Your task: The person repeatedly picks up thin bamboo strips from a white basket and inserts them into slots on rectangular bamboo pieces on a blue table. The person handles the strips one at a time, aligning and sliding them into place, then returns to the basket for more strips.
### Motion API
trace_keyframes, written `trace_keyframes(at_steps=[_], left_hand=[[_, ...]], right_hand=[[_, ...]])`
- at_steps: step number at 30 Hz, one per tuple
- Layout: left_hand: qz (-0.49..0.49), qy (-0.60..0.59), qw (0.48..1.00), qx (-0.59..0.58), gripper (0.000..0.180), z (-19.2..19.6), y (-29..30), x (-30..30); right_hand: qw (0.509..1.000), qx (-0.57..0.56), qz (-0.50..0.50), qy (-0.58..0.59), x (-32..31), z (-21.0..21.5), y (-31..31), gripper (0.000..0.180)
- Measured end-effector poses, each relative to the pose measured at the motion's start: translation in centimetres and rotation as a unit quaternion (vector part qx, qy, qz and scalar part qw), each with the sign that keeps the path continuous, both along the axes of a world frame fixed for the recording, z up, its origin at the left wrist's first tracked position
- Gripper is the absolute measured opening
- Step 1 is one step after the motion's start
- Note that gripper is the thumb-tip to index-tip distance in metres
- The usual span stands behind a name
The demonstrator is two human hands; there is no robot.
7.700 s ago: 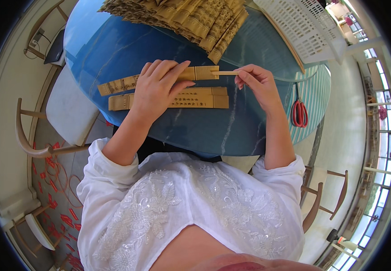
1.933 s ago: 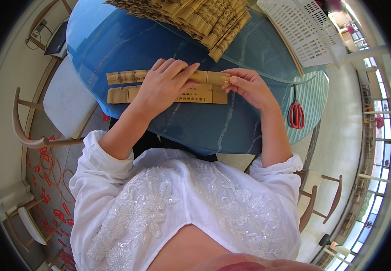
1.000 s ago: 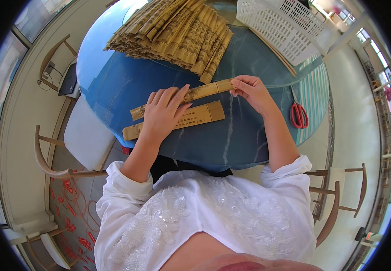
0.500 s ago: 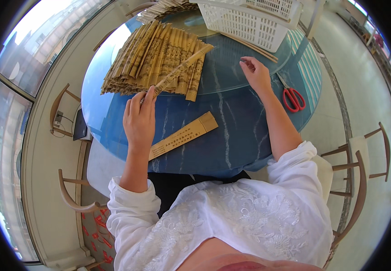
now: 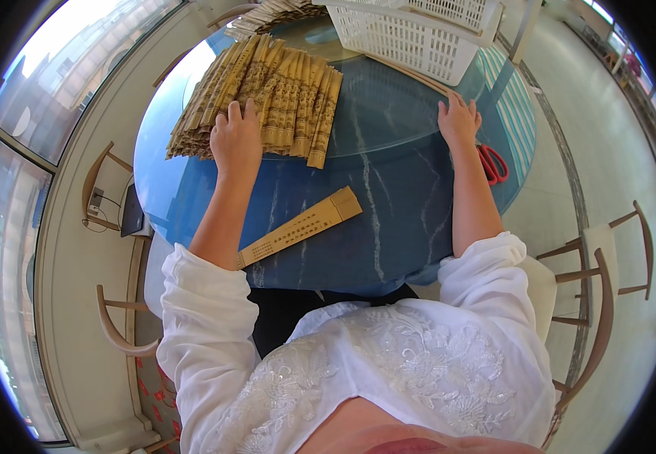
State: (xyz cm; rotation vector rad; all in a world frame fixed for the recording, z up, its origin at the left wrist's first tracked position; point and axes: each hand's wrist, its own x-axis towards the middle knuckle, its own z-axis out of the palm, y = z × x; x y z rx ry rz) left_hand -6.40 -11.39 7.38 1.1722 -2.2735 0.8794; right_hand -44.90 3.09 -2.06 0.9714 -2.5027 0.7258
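My left hand [image 5: 237, 140] lies palm down on a fanned pile of long tan paper sleeves [image 5: 282, 98] at the far left of the round blue table [image 5: 388, 174]; its fingers are spread and hold nothing. My right hand [image 5: 458, 121] rests flat and open on the blue tabletop at the far right, just in front of a white plastic basket [image 5: 419, 30]. One single tan sleeve [image 5: 301, 227] lies alone on the table near its front edge, between my arms and apart from both hands.
Red-handled scissors [image 5: 492, 163] lie on the table just right of my right wrist. Wooden chairs stand around the table at the left [image 5: 108, 189] and the right [image 5: 608, 257]. A dark flat device [image 5: 131, 219] sits on a chair seat at the left.
My left hand has set a sleeve onto the far pile and now lies on it. My right hand has stayed flat near the basket. My head has tilted up toward the far side.
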Motion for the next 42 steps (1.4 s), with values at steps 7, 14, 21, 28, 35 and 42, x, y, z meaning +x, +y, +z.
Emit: trace_keyframes(at_steps=[7,14,21,28,35,42], left_hand=[[-0.043,0.005,0.999,-0.030,0.035,-0.3,-0.5,-0.1],[-0.091,0.021,0.994,-0.053,0.033,-0.1,0.4,-0.6],[-0.067,0.020,0.993,-0.095,0.029,0.7,0.2,-1.4],[-0.064,0.023,0.995,-0.071,0.029,-0.1,0.1,-1.7],[-0.050,0.015,0.999,0.007,0.031,-0.1,0.6,-1.3],[-0.151,0.031,0.988,0.003,0.032,1.2,2.6,-0.3]], right_hand=[[0.998,-0.035,0.022,0.043,0.1,0.1,0.3,0.027],[0.999,-0.029,0.023,0.009,1.1,1.6,0.5,0.015],[0.999,-0.036,0.024,0.025,0.9,1.2,0.5,0.012],[0.998,-0.046,0.044,0.026,0.8,1.2,0.2,0.013],[0.995,-0.061,0.070,0.039,0.4,0.6,0.0,0.013],[0.988,-0.118,0.089,0.054,-0.1,0.3,-0.3,0.014]])
